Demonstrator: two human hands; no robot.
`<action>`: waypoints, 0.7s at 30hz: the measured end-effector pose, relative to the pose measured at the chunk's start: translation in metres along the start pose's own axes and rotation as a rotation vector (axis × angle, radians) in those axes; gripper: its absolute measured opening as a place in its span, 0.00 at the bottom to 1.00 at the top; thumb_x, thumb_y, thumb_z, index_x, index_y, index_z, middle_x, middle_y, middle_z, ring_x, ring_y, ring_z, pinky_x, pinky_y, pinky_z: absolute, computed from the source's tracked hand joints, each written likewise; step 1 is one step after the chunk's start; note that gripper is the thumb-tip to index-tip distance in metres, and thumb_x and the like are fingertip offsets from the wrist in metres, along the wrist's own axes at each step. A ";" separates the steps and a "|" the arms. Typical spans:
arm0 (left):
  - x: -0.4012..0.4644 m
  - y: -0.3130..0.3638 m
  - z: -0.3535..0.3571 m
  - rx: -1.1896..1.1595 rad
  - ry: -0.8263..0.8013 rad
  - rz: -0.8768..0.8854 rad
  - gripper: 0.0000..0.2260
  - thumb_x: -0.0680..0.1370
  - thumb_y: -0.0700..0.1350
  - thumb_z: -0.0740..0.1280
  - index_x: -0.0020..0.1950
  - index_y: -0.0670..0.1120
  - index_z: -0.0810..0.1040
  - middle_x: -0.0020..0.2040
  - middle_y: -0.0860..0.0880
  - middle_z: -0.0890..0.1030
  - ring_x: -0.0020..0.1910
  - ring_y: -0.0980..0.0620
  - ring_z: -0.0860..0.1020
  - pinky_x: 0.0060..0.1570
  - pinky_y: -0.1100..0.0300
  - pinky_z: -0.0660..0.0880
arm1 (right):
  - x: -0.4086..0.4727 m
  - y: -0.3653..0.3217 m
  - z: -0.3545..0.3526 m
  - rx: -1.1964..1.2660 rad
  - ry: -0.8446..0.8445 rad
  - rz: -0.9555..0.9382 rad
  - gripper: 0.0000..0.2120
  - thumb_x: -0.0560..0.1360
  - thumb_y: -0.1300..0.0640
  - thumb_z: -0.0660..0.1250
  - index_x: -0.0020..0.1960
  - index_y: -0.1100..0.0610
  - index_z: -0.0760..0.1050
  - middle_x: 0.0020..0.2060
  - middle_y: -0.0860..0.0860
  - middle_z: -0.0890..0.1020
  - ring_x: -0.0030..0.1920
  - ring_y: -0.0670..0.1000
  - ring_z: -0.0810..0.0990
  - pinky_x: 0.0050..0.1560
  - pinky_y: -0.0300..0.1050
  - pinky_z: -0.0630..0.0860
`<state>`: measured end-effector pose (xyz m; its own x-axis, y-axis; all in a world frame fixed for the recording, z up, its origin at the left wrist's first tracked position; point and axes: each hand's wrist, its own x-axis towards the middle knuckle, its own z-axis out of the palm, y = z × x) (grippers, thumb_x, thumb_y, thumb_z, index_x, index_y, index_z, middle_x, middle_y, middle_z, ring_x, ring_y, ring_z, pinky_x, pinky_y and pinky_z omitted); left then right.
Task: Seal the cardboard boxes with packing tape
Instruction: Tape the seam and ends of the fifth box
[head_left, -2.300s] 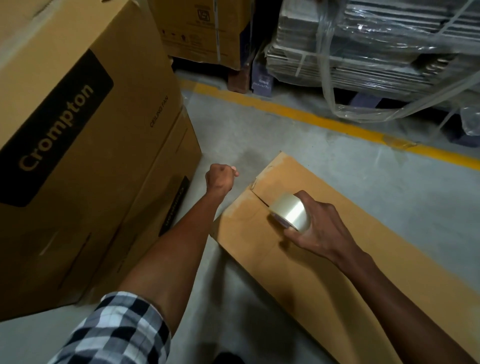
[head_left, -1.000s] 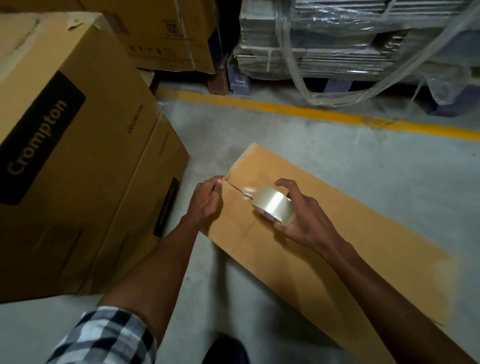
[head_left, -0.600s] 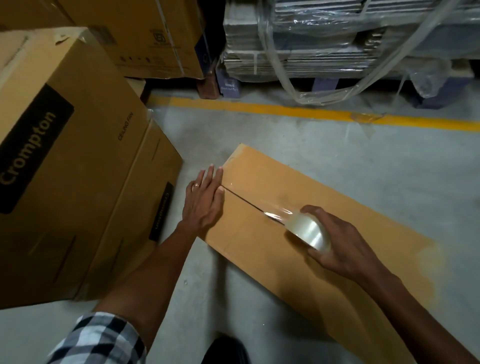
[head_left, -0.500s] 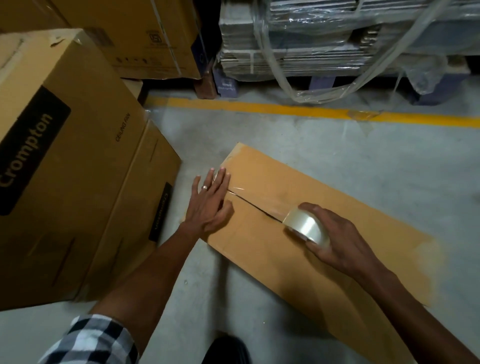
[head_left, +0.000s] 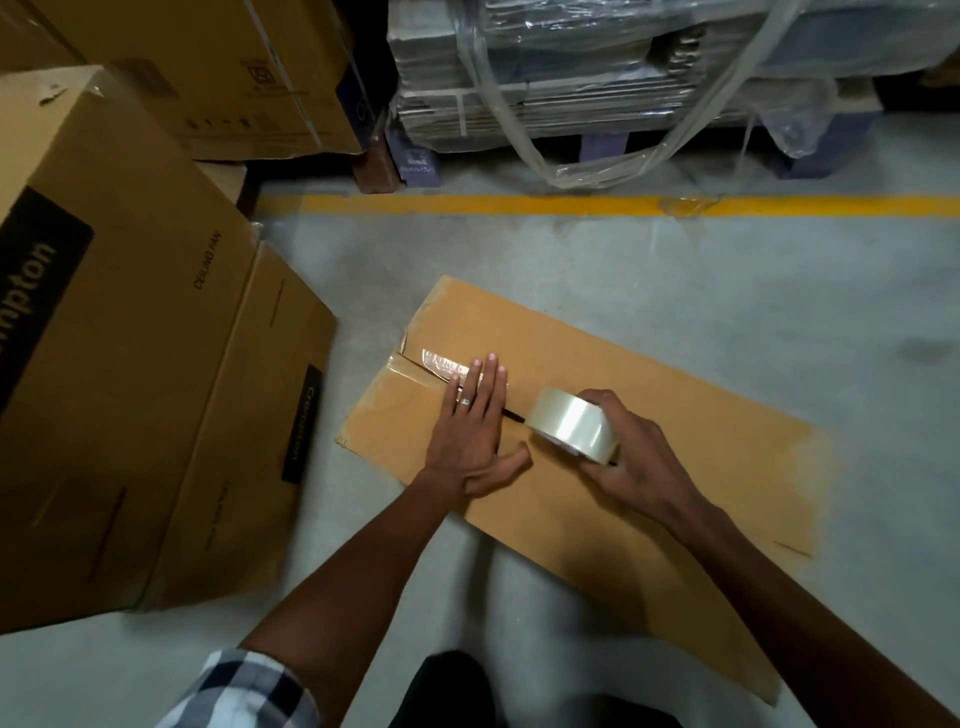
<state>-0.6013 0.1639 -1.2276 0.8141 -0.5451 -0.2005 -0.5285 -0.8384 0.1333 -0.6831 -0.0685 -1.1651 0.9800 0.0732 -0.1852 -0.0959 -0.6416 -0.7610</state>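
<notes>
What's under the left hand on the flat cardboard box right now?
The left hand lies flat on the cardboard box, fingers straight over the seam. Clear tape shows just beyond its fingertips, and a dark bit of seam toward the tape roll. The seam and tape beneath the palm are covered.

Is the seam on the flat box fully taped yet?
No. Tape covers only the seam's far end; the roll sits mid-box, the rest bare.

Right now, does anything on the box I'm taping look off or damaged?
The laid tape looks wrinkled near the far end of the flat box, and the seam between left hand and tape roll shows a dark gap. Otherwise nothing stands out.
</notes>
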 end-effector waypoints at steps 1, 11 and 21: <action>-0.001 0.000 -0.001 -0.032 0.025 -0.004 0.47 0.75 0.65 0.56 0.84 0.42 0.39 0.84 0.44 0.37 0.82 0.46 0.35 0.80 0.44 0.38 | -0.002 0.001 -0.003 0.009 0.003 0.003 0.31 0.71 0.54 0.77 0.69 0.44 0.66 0.54 0.46 0.79 0.51 0.49 0.79 0.44 0.37 0.73; -0.004 -0.004 -0.004 -0.132 0.102 -0.056 0.44 0.72 0.53 0.58 0.84 0.45 0.42 0.85 0.47 0.41 0.83 0.48 0.39 0.81 0.40 0.42 | -0.031 0.007 -0.047 -0.280 -0.046 -0.121 0.40 0.70 0.42 0.72 0.78 0.38 0.58 0.68 0.46 0.78 0.59 0.55 0.80 0.50 0.42 0.73; -0.004 -0.002 -0.006 -0.085 0.070 -0.051 0.44 0.71 0.54 0.55 0.85 0.46 0.42 0.84 0.45 0.41 0.83 0.45 0.40 0.80 0.39 0.39 | -0.119 0.046 -0.115 -0.292 -0.038 -0.041 0.27 0.74 0.30 0.65 0.70 0.32 0.66 0.66 0.33 0.77 0.62 0.43 0.80 0.62 0.38 0.74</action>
<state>-0.6017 0.1677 -1.2210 0.8558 -0.4975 -0.1414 -0.4660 -0.8603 0.2068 -0.7843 -0.1945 -1.1064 0.9743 0.1283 -0.1853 0.0031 -0.8298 -0.5580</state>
